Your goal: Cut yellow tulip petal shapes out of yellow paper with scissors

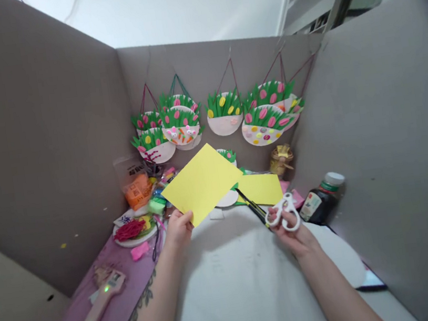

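Observation:
My left hand (178, 227) pinches the lower corner of a yellow paper sheet (201, 182) and holds it up over the white work surface (238, 279). My right hand (293, 231) grips white-handled scissors (281, 212); their dark blades (250, 204) point up and left toward the sheet's edge. A second yellow sheet (261, 188) lies flat behind the scissors.
Paper-plate flower baskets (181, 125) (225, 113) (267, 118) hang on the back cardboard wall. A plate with red yarn (134, 230), an orange packet (137, 191) and a pink glue gun (99, 304) sit at left. A dark bottle (323, 197) and a gold jar (281, 159) stand at right.

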`<state>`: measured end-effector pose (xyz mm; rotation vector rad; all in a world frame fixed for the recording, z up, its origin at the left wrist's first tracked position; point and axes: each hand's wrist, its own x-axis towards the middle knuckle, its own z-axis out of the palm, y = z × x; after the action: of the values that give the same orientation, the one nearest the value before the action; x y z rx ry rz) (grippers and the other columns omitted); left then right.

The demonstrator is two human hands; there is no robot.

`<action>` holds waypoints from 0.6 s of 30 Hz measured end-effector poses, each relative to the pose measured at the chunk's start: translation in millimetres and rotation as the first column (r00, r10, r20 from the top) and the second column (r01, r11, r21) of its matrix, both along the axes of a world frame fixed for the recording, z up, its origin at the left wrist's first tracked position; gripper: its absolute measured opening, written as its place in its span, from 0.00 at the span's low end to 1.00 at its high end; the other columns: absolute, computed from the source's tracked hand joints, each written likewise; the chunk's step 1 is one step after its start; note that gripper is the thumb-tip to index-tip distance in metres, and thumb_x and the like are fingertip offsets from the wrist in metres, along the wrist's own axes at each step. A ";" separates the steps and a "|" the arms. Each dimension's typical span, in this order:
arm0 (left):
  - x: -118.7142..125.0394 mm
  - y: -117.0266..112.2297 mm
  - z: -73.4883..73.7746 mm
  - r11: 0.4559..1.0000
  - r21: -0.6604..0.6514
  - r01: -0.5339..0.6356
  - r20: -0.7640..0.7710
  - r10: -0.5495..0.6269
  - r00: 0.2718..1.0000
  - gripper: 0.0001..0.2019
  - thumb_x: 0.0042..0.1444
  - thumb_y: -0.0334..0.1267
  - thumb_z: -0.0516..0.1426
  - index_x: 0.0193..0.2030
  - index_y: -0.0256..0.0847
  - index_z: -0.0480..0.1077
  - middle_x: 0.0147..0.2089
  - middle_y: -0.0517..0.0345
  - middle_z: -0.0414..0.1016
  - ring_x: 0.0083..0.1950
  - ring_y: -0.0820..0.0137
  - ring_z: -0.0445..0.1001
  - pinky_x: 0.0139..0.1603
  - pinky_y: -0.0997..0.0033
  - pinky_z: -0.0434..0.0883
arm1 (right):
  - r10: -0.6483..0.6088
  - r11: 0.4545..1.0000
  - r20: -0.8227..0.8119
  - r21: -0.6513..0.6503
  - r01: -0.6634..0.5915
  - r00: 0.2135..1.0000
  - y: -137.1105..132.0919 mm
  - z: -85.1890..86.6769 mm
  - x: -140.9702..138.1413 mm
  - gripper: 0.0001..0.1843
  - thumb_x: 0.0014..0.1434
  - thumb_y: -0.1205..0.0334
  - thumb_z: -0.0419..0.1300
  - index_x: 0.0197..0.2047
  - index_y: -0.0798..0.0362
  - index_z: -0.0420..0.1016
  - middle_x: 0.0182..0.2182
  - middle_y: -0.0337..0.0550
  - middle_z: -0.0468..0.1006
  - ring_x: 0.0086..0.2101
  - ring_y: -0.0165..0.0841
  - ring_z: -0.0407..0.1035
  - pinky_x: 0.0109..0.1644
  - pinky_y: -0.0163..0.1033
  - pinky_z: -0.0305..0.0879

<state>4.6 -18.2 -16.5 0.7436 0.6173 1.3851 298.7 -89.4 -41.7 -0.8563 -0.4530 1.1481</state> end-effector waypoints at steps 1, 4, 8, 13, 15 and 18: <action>-1.0 -0.7 1.3 1.000 -0.006 0.009 -0.027 -0.009 1.000 0.18 0.35 0.29 0.63 0.38 0.35 0.72 0.41 0.49 0.79 0.45 0.60 0.76 0.41 0.68 0.71 | 0.026 1.000 -0.011 -0.015 -0.026 1.000 -1.7 -0.4 -4.1 0.26 0.31 0.61 0.74 0.35 0.54 0.70 0.32 0.41 0.77 0.30 0.31 0.72 0.33 0.35 0.72; -4.6 -1.5 1.7 0.999 -0.008 0.052 -0.114 -0.052 0.992 0.20 0.35 0.27 0.61 0.40 0.36 0.72 0.39 0.51 0.79 0.41 0.61 0.77 0.35 0.71 0.72 | -0.022 1.000 0.121 0.003 0.021 0.992 -2.8 2.0 -15.0 0.23 0.34 0.58 0.73 0.32 0.55 0.70 0.30 0.42 0.77 0.27 0.30 0.71 0.28 0.33 0.69; -8.8 0.6 -5.0 0.987 -0.013 0.159 -0.220 -0.157 0.963 0.20 0.35 0.25 0.59 0.40 0.37 0.73 0.37 0.53 0.79 0.35 0.64 0.77 0.31 0.72 0.71 | -0.154 0.988 0.416 0.067 0.138 0.896 -1.5 7.9 -21.0 0.17 0.42 0.56 0.69 0.29 0.54 0.67 0.21 0.37 0.72 0.18 0.24 0.61 0.20 0.30 0.57; -11.7 0.3 -9.2 0.959 -0.047 0.280 -0.300 -0.281 0.912 0.21 0.34 0.22 0.59 0.39 0.37 0.74 0.35 0.52 0.79 0.37 0.62 0.77 0.30 0.72 0.72 | -0.106 0.994 0.539 0.054 0.091 0.836 -5.4 7.7 -24.2 0.17 0.40 0.59 0.67 0.31 0.52 0.64 0.24 0.33 0.69 0.22 0.26 0.61 0.26 0.33 0.59; -11.9 -2.4 -6.0 0.946 -0.071 0.318 -0.271 -0.325 0.906 0.18 0.36 0.26 0.62 0.39 0.38 0.74 0.34 0.51 0.79 0.38 0.60 0.77 0.31 0.71 0.72 | -0.059 0.998 0.591 0.008 0.068 0.804 -7.6 6.1 -28.4 0.16 0.38 0.62 0.65 0.29 0.52 0.63 0.22 0.30 0.65 0.21 0.25 0.59 0.26 0.32 0.56; -7.5 -9.3 0.0 0.957 -0.061 0.283 -0.148 -0.289 0.946 0.15 0.42 0.42 0.64 0.37 0.39 0.74 0.33 0.50 0.79 0.37 0.60 0.77 0.34 0.66 0.73 | -0.037 0.998 0.535 -0.015 0.053 0.844 -8.6 2.4 -38.3 0.15 0.38 0.64 0.64 0.30 0.52 0.62 0.22 0.29 0.62 0.21 0.25 0.56 0.24 0.31 0.53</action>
<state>-2.9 -27.6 -16.5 0.8788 0.6291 1.0519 260.3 -98.0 -39.3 -1.2125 -0.8721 0.8593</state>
